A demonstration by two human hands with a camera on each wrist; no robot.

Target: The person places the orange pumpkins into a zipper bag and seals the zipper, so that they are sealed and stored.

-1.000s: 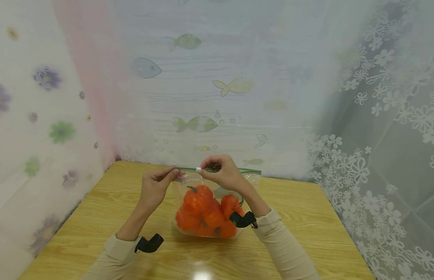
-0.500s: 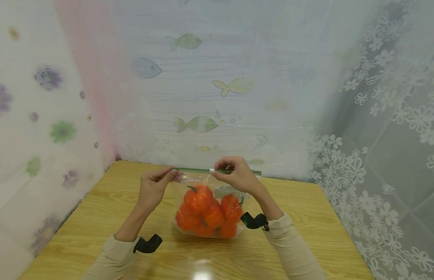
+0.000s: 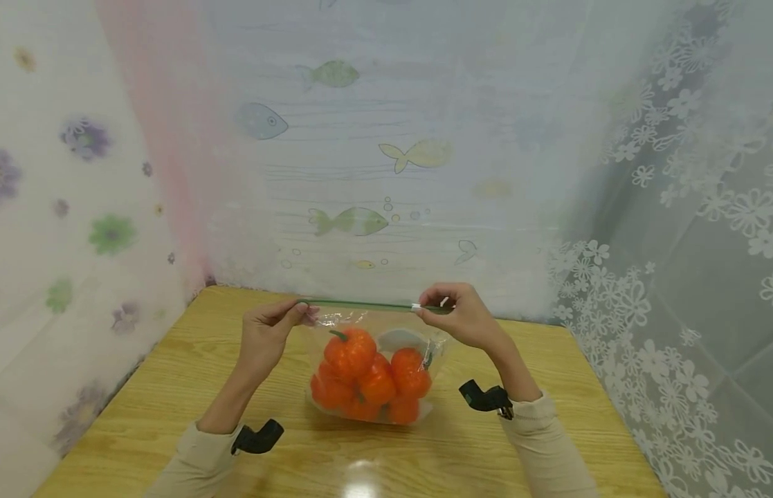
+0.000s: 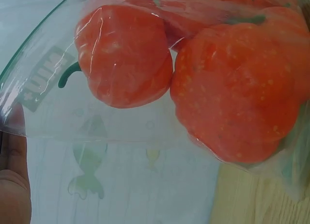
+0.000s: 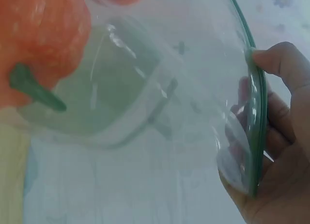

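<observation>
A clear zip bag point(image 3: 361, 319) stands upright on the table, with several orange-red, pumpkin-shaped vegetables point(image 3: 351, 354) with green stems inside. Along its top runs a green zip strip point(image 3: 355, 303). My left hand point(image 3: 266, 335) pinches the strip's left end between thumb and fingers; only part of that hand point(image 4: 14, 180) shows in the left wrist view. At the white slider point(image 3: 416, 308), near the strip's right end, my right hand point(image 3: 464, 316) pinches with thumb and fingers. In the right wrist view, the thumb lies against the green strip point(image 5: 261, 112), and the slider is hidden.
The bag rests on a wood-grain table point(image 3: 535, 387). Behind it hangs a pale fish-print curtain point(image 3: 355, 173), with flower-print curtains point(image 3: 81, 228) to the left and right. A black wrist camera mount point(image 3: 258, 437) sits on each sleeve.
My right hand has slid right along the zip strip, and the white slider has moved with it from left of the middle to near the right end. My left hand has shifted slightly left.
</observation>
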